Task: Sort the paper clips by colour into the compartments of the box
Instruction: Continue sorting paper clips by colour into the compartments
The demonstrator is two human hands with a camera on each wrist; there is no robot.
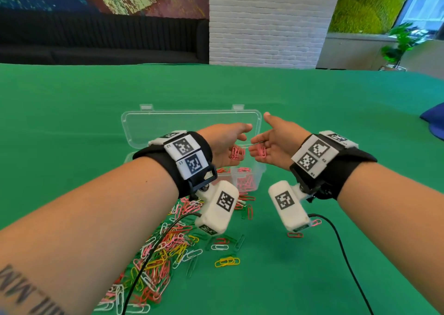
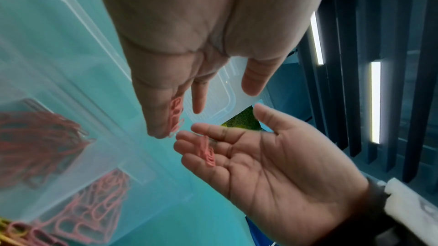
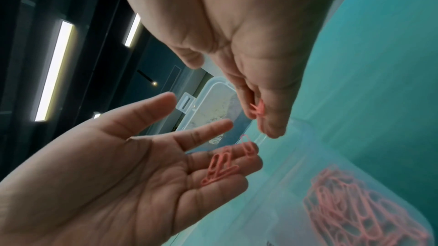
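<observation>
Both the left hand (image 1: 224, 146) and right hand (image 1: 270, 144) were spread palm-up, pink clips (image 1: 236, 152) loose on their fingers above the box (image 1: 258, 170), so the step looked like dropping pinks, next tipping them into the pink compartment just below.

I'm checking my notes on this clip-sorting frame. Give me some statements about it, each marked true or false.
1. Both hands have pink clips lying on their fingers. True: left hand, right hand, pink clips.
2. The box has its lid shut. False: the lid lies open behind it.
3. A mixed pile of clips lies on the green table. True.
4. The right hand is a closed fist. False: its fingers are spread, palm up.
</observation>
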